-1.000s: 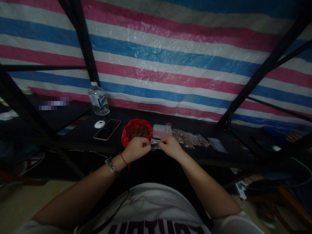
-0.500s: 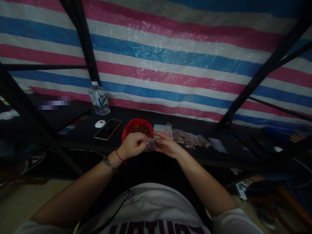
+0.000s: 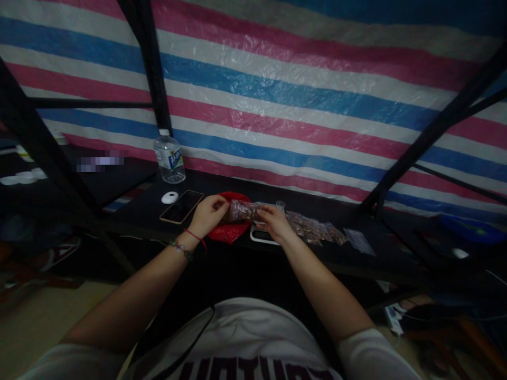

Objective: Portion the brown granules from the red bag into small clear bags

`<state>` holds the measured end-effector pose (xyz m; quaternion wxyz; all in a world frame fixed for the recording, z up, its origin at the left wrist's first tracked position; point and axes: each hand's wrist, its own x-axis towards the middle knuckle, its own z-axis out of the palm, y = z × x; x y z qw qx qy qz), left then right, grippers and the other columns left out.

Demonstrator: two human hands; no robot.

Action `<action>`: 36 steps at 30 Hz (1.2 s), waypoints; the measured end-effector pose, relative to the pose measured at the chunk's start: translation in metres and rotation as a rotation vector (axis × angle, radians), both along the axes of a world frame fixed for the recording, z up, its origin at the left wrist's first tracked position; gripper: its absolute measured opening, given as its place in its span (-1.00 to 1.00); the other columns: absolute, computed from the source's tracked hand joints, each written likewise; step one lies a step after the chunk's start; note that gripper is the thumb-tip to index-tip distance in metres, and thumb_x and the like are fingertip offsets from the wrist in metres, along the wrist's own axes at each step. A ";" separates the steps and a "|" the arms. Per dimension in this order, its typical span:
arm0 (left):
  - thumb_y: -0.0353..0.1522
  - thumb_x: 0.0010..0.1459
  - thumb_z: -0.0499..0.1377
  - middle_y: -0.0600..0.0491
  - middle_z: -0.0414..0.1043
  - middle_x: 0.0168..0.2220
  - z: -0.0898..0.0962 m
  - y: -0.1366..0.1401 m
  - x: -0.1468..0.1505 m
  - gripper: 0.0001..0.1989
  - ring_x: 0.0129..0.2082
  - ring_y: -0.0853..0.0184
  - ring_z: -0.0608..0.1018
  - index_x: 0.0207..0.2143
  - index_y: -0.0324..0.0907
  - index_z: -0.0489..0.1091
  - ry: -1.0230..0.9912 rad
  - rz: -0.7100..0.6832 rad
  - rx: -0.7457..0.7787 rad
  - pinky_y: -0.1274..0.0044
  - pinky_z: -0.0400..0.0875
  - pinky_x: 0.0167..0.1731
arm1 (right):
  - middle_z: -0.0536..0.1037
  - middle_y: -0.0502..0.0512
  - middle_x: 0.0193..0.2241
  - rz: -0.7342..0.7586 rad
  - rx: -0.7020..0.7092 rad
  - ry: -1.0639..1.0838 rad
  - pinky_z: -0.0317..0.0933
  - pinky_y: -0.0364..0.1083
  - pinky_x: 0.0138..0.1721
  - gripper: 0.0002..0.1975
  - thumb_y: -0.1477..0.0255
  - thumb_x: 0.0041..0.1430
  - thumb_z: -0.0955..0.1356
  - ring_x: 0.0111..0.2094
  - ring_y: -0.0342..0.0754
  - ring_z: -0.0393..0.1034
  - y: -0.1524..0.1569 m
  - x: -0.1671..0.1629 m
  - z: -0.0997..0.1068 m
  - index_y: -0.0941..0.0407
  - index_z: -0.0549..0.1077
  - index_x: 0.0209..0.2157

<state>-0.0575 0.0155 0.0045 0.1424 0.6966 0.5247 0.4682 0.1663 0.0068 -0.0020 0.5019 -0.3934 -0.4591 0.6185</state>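
Across from me, the left hand [image 3: 206,215] and right hand [image 3: 278,224] pinched a clear bag [image 3: 241,210] between their fingers. Striped sheeting [image 3: 269,100] hung behind the black surface [image 3: 328,207].

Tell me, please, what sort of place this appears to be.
Probably a makeshift workstation: a black table bearing small clear plastic bags of brown pieces stands before a pink, white and blue striped plastic sheet.
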 end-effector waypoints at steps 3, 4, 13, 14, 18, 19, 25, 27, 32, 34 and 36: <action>-0.22 0.09 0.08 0.03 0.52 -0.33 -0.005 0.005 0.001 -0.74 -0.36 0.32 0.52 -0.34 -0.19 0.46 -0.081 -0.021 -0.068 0.52 0.38 -0.29 | 0.50 -0.02 -0.40 -0.064 0.079 -0.040 0.32 -0.18 -0.45 -0.67 0.32 -0.21 0.49 -0.41 -0.15 0.40 0.017 -0.005 0.003 0.09 0.43 -0.34; -0.22 0.10 0.08 0.03 0.52 -0.33 -0.008 0.006 0.001 -0.73 -0.35 0.31 0.53 -0.31 -0.19 0.46 -0.107 -0.048 -0.107 0.51 0.39 -0.29 | 0.50 -0.02 -0.40 -0.080 0.097 -0.062 0.33 -0.17 -0.45 -0.68 0.32 -0.21 0.49 -0.41 -0.15 0.40 0.023 -0.007 0.004 0.10 0.42 -0.35; -0.34 0.00 0.18 -0.07 0.48 -0.17 -0.031 0.017 0.000 -0.42 -0.25 0.29 0.56 0.09 -0.23 0.12 -0.118 -0.064 -0.198 0.46 0.45 -0.23 | 0.56 0.05 -0.37 -0.118 0.409 -0.546 0.33 -0.07 -0.25 -0.80 0.37 -0.04 0.39 -0.32 -0.07 0.45 0.067 -0.024 0.009 0.13 0.50 -0.32; -0.35 -0.02 0.19 -0.09 0.46 -0.12 -0.030 0.016 0.000 -0.39 -0.21 0.28 0.55 0.10 -0.23 0.10 -0.084 -0.044 -0.154 0.44 0.44 -0.19 | 0.57 0.05 -0.36 -0.132 0.453 -0.607 0.32 -0.07 -0.23 -0.81 0.36 -0.03 0.39 -0.31 -0.06 0.46 0.069 -0.026 0.011 0.12 0.51 -0.32; -0.32 -0.04 0.21 -0.10 0.38 -0.01 -0.021 0.007 0.001 -0.42 -0.04 0.16 0.46 0.07 -0.19 0.21 0.144 0.041 -0.001 0.35 0.33 0.00 | 0.59 0.04 -0.36 -0.154 0.606 -0.796 0.29 -0.09 -0.20 -0.85 0.39 0.03 0.36 -0.30 -0.06 0.46 0.075 -0.034 0.023 0.10 0.55 -0.35; -0.31 -0.04 0.22 -0.10 0.38 0.00 -0.018 0.005 0.002 -0.43 -0.02 0.14 0.45 0.06 -0.18 0.22 0.193 0.058 0.014 0.34 0.31 0.02 | 0.59 0.04 -0.36 -0.146 0.635 -0.834 0.28 -0.10 -0.19 -0.85 0.40 0.04 0.34 -0.30 -0.06 0.46 0.075 -0.036 0.026 0.10 0.56 -0.36; -0.19 -0.05 0.23 -0.11 0.37 0.01 -0.012 -0.003 0.003 -0.34 -0.01 0.10 0.43 0.12 -0.15 0.20 0.357 0.123 0.030 0.36 0.27 0.01 | 0.59 0.06 -0.33 -0.154 0.727 -0.902 0.25 -0.07 -0.14 -0.83 0.43 0.07 0.32 -0.27 -0.03 0.45 0.073 -0.043 0.037 0.10 0.57 -0.36; -0.17 -0.05 0.24 -0.12 0.39 -0.01 -0.011 -0.003 0.003 -0.32 -0.03 0.09 0.43 0.13 -0.15 0.19 0.380 0.121 0.029 0.36 0.26 0.00 | 0.58 0.06 -0.33 -0.131 0.728 -0.888 0.24 -0.05 -0.13 -0.83 0.43 0.06 0.32 -0.27 -0.02 0.44 0.073 -0.043 0.038 0.09 0.57 -0.36; -0.16 -0.03 0.24 -0.12 0.40 -0.02 -0.012 -0.003 0.004 -0.34 -0.03 0.10 0.44 0.12 -0.16 0.22 0.382 0.107 0.035 0.38 0.26 -0.02 | 0.57 0.03 -0.36 -0.133 0.693 -0.814 0.22 -0.04 -0.13 -0.85 0.41 0.06 0.32 -0.29 -0.03 0.41 0.069 -0.040 0.040 0.07 0.55 -0.38; -0.17 0.01 0.21 -0.13 0.42 -0.03 -0.013 -0.001 0.003 -0.40 -0.04 0.10 0.44 0.11 -0.18 0.24 0.388 0.111 0.042 0.36 0.25 -0.03 | 0.56 0.02 -0.38 -0.111 0.681 -0.794 0.22 -0.06 -0.14 -0.86 0.42 0.04 0.33 -0.30 -0.04 0.41 0.067 -0.040 0.040 0.07 0.55 -0.40; -0.20 0.09 0.15 -0.11 0.46 -0.08 -0.015 0.000 0.002 -0.52 -0.08 0.11 0.46 0.06 -0.18 0.30 0.398 0.100 0.046 0.34 0.26 -0.04 | 0.56 0.02 -0.38 -0.091 0.677 -0.759 0.22 -0.07 -0.16 -0.86 0.42 0.05 0.32 -0.31 -0.05 0.41 0.063 -0.040 0.040 0.08 0.54 -0.39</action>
